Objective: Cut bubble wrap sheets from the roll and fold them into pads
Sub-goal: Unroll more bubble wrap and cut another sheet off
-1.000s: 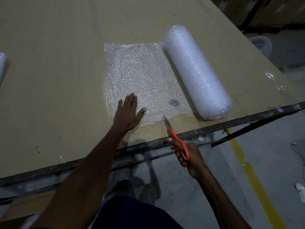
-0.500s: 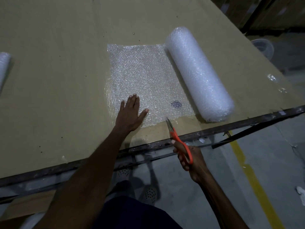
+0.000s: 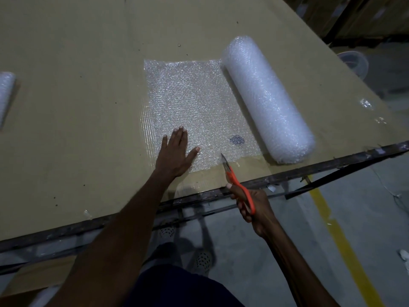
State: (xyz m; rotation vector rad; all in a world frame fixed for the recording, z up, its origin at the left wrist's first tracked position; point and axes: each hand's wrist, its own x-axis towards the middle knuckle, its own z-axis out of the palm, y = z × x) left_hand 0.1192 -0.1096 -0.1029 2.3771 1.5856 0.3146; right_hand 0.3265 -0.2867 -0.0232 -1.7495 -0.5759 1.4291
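At centre frame, the left hand (image 3: 174, 151) presses flat, fingers straight, on the unrolled bubble wrap sheet (image 3: 194, 107). The right hand (image 3: 252, 207) grips orange scissors (image 3: 238, 185) at the sheet's lower edge; the roll (image 3: 267, 98) lies right of it.

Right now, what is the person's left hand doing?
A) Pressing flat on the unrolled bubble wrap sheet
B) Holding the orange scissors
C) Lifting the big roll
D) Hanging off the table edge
A: the left hand lies flat, fingers straight, on the bubble wrap sheet, while the right hand holds the orange scissors at the sheet's near edge.
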